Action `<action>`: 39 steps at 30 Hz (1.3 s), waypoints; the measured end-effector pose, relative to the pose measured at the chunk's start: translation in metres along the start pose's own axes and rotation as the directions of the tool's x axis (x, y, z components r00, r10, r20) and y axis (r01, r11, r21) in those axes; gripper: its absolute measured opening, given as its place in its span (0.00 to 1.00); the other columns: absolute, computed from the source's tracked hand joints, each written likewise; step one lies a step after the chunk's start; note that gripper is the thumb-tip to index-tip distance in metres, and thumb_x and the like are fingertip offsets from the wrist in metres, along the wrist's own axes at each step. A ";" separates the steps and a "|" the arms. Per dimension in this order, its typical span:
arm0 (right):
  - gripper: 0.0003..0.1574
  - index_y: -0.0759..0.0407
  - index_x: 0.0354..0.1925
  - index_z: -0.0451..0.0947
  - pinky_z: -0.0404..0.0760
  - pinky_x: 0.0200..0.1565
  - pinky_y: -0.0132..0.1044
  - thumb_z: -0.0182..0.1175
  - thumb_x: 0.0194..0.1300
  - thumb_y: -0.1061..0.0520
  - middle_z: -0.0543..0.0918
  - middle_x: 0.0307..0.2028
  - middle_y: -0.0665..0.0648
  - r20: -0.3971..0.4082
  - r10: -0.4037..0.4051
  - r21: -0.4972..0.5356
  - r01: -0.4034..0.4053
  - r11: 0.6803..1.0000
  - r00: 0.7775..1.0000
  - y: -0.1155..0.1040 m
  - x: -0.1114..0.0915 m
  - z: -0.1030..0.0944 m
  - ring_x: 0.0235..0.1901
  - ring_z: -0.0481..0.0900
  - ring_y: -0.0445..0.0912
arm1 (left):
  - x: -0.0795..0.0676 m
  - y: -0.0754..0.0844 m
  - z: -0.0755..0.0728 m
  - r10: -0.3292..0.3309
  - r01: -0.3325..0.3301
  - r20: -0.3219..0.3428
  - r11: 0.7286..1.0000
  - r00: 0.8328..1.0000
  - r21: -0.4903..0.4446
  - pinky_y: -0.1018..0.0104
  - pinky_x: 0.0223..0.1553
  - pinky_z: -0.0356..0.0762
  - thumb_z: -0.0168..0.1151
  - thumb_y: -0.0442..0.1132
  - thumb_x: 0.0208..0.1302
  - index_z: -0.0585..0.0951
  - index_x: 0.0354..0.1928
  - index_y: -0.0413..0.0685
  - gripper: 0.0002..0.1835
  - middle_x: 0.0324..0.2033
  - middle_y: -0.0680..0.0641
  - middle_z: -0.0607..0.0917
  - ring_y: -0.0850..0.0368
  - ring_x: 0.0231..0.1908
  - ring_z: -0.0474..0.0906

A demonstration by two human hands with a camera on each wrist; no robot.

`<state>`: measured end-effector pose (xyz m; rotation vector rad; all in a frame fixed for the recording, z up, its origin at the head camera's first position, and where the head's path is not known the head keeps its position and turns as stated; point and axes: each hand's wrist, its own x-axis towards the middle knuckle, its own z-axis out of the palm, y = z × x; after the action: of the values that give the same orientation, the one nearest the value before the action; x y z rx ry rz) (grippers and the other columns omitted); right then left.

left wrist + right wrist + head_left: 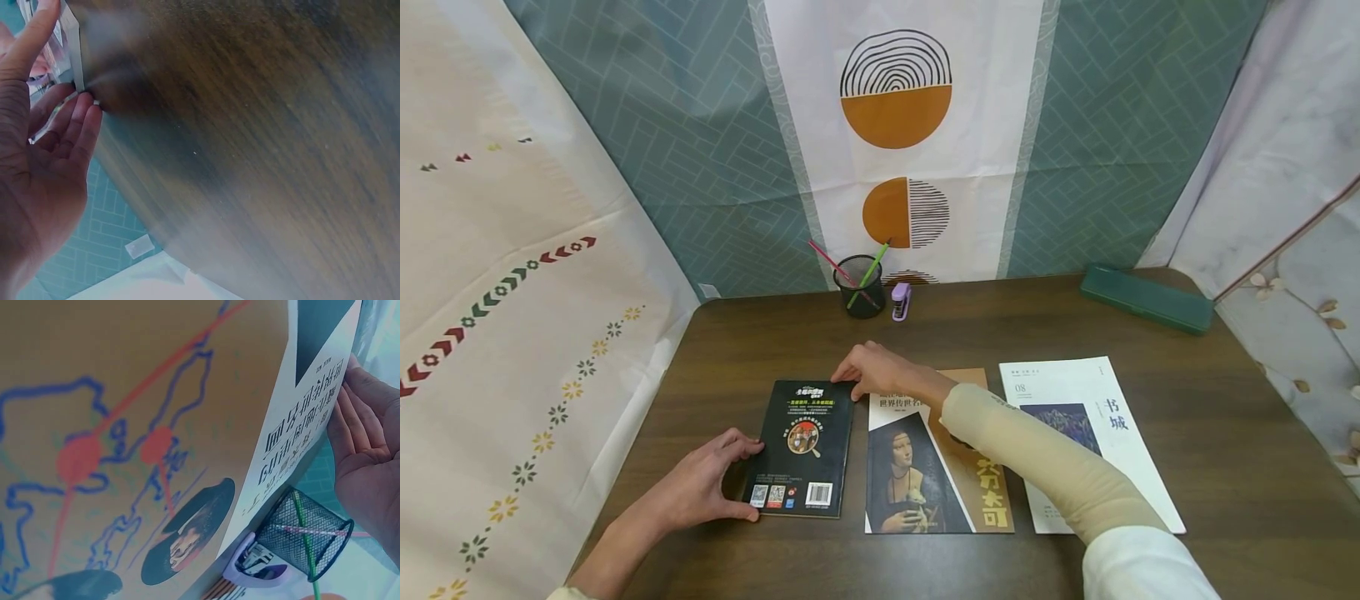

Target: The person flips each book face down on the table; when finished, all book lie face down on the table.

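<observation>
In the head view a dark book (802,492) with a barcode and yellow and white lettering lies flat, between my two hands. My left hand (703,483) spans its left edge, fingertips partway up that side and thumb by the lower corner. In the left wrist view, the fingers (75,128) rest straight against the book's pale page edge (72,47). At the upper right corner is my right hand (874,368), fingertips along the top edge and thumb by the right side. Just right of the dark book, a brown book (917,475) with a portrait lies partly under my right forearm.
A white book (1131,454) lies farther right, partly covered by the sleeve. At the back stand a black mesh pen cup (867,300) with pencils and a purple stapler (901,302). A green case (1146,300) sits at the table's back right corner.
</observation>
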<state>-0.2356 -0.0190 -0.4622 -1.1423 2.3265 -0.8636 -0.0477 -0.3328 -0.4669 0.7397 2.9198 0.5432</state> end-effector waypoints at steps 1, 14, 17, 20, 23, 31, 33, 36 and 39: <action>0.29 0.59 0.61 0.86 0.82 0.59 0.34 0.76 0.62 0.68 0.87 0.60 0.54 0.000 0.000 0.003 0.000 1.000 1.000 0.000 0.000 0.000 0.60 0.85 0.46 | 0.000 0.000 0.000 -0.006 0.006 0.001 1.000 1.000 0.001 0.51 0.52 0.84 0.81 0.73 0.44 0.82 0.61 0.47 0.48 0.54 0.57 0.80 0.59 0.50 0.81; 0.28 0.60 0.61 0.86 0.82 0.59 0.34 0.76 0.62 0.68 0.87 0.60 0.55 -0.004 -0.001 0.018 0.001 1.000 1.000 0.000 -0.001 0.000 0.59 0.85 0.46 | 0.000 -0.002 0.004 0.036 -0.036 -0.052 0.999 0.998 -0.006 0.53 0.51 0.85 0.83 0.71 0.43 0.83 0.58 0.47 0.47 0.53 0.57 0.81 0.60 0.49 0.82; 0.28 0.60 0.61 0.86 0.82 0.59 0.34 0.76 0.62 0.68 0.87 0.60 0.56 0.000 -0.001 0.017 0.001 1.000 1.000 0.000 -0.001 0.000 0.59 0.85 0.46 | 0.000 -0.003 0.003 0.029 -0.029 -0.045 0.999 0.999 -0.014 0.54 0.51 0.85 0.82 0.72 0.43 0.83 0.59 0.49 0.47 0.53 0.58 0.81 0.61 0.49 0.82; 0.29 0.61 0.63 0.85 0.81 0.60 0.35 0.75 0.64 0.68 0.86 0.61 0.56 0.018 -0.011 0.009 0.011 1.000 1.000 0.000 -0.001 -0.002 0.60 0.85 0.47 | 0.001 -0.004 0.001 -0.002 0.000 -0.033 0.999 0.999 -0.047 0.56 0.52 0.85 0.81 0.71 0.45 0.83 0.60 0.51 0.45 0.55 0.59 0.81 0.61 0.50 0.81; 0.28 0.61 0.65 0.82 0.80 0.62 0.38 0.72 0.68 0.67 0.86 0.62 0.57 0.030 -0.036 -0.026 0.037 0.999 0.999 0.000 -0.001 -0.005 0.62 0.84 0.48 | 0.002 -0.007 -0.001 -0.051 0.049 -0.024 0.996 0.998 -0.079 0.57 0.52 0.85 0.79 0.69 0.53 0.83 0.61 0.53 0.40 0.57 0.58 0.81 0.60 0.51 0.82; 0.30 0.63 0.70 0.77 0.77 0.67 0.42 0.68 0.73 0.62 0.82 0.67 0.58 -0.061 -0.040 -0.019 0.038 0.999 0.997 0.012 -0.019 -0.029 0.66 0.80 0.51 | 0.020 -0.016 -0.011 -0.093 0.088 -0.106 0.995 0.990 -0.051 0.40 0.59 0.80 0.77 0.58 0.64 0.78 0.70 0.48 0.38 0.64 0.46 0.82 0.44 0.62 0.81; 0.30 0.65 0.70 0.77 0.77 0.67 0.42 0.69 0.73 0.62 0.82 0.66 0.60 -0.082 -0.045 -0.001 0.045 0.999 0.996 0.018 -0.026 -0.034 0.66 0.80 0.52 | 0.028 -0.016 -0.013 -0.107 0.103 -0.114 0.994 0.988 -0.048 0.34 0.61 0.77 0.77 0.58 0.63 0.74 0.73 0.47 0.42 0.68 0.42 0.80 0.39 0.66 0.77; 0.30 0.66 0.69 0.78 0.77 0.67 0.43 0.70 0.72 0.61 0.83 0.65 0.60 -0.106 -0.047 0.001 0.047 0.999 0.993 0.030 -0.038 -0.040 0.66 0.81 0.53 | 0.041 -0.015 -0.014 -0.128 0.122 -0.111 0.991 0.986 -0.063 0.31 0.63 0.74 0.78 0.60 0.61 0.69 0.78 0.47 0.49 0.73 0.39 0.74 0.35 0.70 0.72; 0.32 0.65 0.70 0.77 0.77 0.67 0.46 0.71 0.72 0.58 0.82 0.66 0.60 -0.111 -0.037 -0.006 0.036 0.999 0.993 0.038 -0.051 -0.042 0.67 0.79 0.54 | 0.055 -0.009 -0.012 -0.122 0.112 -0.103 0.989 0.987 -0.097 0.30 0.65 0.71 0.80 0.61 0.58 0.64 0.81 0.49 0.55 0.76 0.38 0.70 0.33 0.73 0.68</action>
<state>-0.2520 0.0555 -0.4535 -1.1692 2.4032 -0.9591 -0.1022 -0.3183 -0.4584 0.5405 2.9894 0.7204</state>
